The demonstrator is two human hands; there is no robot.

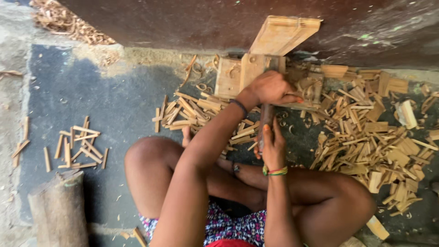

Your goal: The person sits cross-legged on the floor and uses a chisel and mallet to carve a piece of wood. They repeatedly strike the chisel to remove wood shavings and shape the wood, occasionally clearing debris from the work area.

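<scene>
My right hand [273, 145] is gripping the blade handle [265, 120], my left hand [270, 88] is pinning a stick on the wooden block [238, 75], cut sticks [366, 142] piling beside.

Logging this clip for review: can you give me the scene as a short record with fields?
setting: person seated cross-legged on a dark floor by a wall
left hand: pressed on a small wood piece at the wooden block
right hand: gripping a tool handle; blade hidden
right side: big pile of sticks
left side: small stick pile, log
scattered: curled shavings
</scene>
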